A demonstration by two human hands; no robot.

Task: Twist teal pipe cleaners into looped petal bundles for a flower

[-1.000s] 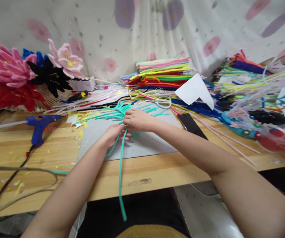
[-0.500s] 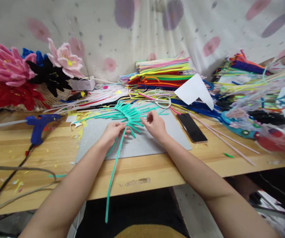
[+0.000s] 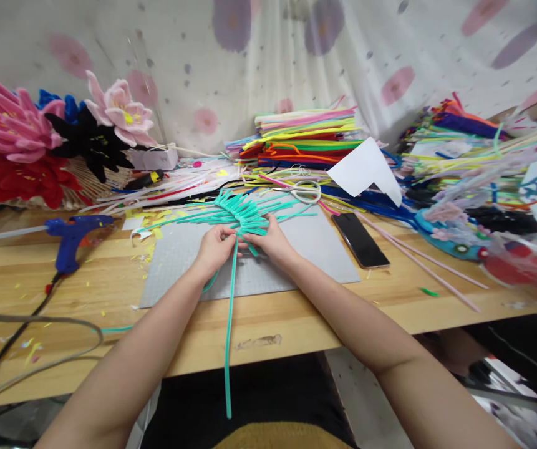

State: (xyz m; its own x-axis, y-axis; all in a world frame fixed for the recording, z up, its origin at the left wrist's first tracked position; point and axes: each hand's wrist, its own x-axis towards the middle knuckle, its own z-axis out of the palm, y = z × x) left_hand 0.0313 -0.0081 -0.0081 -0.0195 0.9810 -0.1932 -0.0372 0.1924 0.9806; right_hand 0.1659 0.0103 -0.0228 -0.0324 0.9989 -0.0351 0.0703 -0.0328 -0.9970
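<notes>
A row of turquoise pipe cleaners (image 3: 244,211), bent into a fringe of loops, lies over the grey board (image 3: 291,274). My left hand (image 3: 219,247) pinches its near end, thumb against fingers. From that grip one long pipe cleaner hangs down past the table's front edge, and another curves beneath the hand. At the fringe's right side is my right hand (image 3: 272,240), its thumb and fingers around the lower loops by the left fingertips. The fingertips of both hands nearly meet there. Loose straight turquoise pipe cleaners fan out behind.
A blue glue gun (image 3: 74,240) with a cord lies left, below fuzzy flowers (image 3: 15,137). Scissors (image 3: 306,191), a white paper piece (image 3: 370,171) and stacked coloured pipe cleaners (image 3: 305,137) sit behind the board. A phone (image 3: 360,240) lies right of it.
My right hand has moved left and closed on the fringe beside my left hand. The hanging pipe cleaner has swung slightly right. My left hand keeps its pinch.
</notes>
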